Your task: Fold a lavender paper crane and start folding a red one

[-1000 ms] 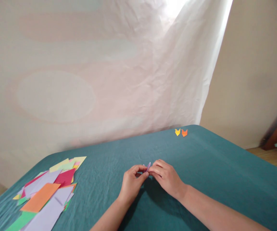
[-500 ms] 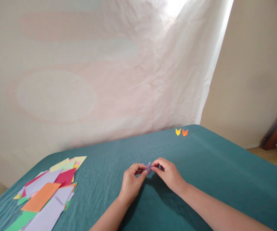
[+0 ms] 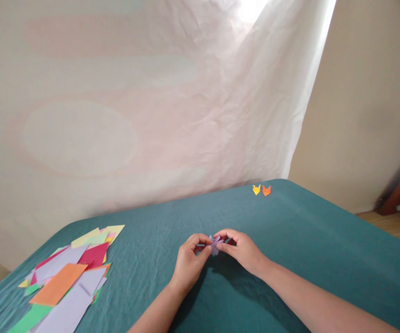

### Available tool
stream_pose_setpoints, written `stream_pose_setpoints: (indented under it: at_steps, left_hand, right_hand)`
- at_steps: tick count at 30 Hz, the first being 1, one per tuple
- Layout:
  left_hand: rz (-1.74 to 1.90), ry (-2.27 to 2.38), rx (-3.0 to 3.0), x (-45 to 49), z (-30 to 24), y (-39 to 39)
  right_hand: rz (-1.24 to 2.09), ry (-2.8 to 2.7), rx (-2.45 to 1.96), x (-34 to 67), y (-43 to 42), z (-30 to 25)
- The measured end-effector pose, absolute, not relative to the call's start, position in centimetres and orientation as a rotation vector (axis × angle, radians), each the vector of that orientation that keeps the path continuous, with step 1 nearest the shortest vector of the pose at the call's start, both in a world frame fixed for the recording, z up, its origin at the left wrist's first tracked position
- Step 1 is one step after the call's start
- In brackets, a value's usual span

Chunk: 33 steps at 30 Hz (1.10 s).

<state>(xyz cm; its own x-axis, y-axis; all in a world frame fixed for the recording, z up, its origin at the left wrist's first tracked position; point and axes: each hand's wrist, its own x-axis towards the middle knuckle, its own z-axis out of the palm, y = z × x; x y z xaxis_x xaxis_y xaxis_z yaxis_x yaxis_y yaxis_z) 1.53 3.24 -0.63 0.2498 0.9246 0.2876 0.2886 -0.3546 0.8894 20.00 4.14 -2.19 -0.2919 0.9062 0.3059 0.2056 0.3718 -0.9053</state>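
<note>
A small folded lilac paper piece (image 3: 215,245) is held just above the teal tablecloth (image 3: 300,249) at the middle of the table. My left hand (image 3: 189,263) pinches its left side with thumb and fingertips. My right hand (image 3: 242,251) pinches its right side, fingers curled over it. Most of the paper is hidden between my fingers.
A loose pile of coloured paper sheets (image 3: 66,277) lies at the table's near left. A yellow folded figure (image 3: 256,189) and an orange folded figure (image 3: 266,190) stand side by side at the far edge. A white sheet (image 3: 144,106) hangs behind the table.
Both hands have shifted slightly while working the lilac paper; my right fingers have pulled back a little and the paper now sits lower and flatter between the fingertips.
</note>
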Motion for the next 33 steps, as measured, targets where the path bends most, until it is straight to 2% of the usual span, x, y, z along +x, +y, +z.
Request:
stream_pose_setpoints:
  at_steps: [12, 18, 26, 33]
  left_hand:
    - [1.039, 1.266, 1.892, 1.5, -1.1, 3.6]
    - [1.068, 1.300, 1.907, 1.5, -0.8, 3.5]
    - [0.942, 1.260, 1.586, 1.1, -1.7, 4.4]
    - [0.764, 1.369, 1.523, 0.9, -1.4, 4.6]
  right_hand:
    - [0.917, -1.616, -1.058, 19.6, 4.2, -2.9]
    - [0.941, -1.729, -1.030, 19.7, 4.1, -2.9]
    - [0.532, -1.864, -0.962, 19.5, 3.6, -2.4]
    - [0.319, -2.102, -0.874, 19.1, 2.5, -1.8]
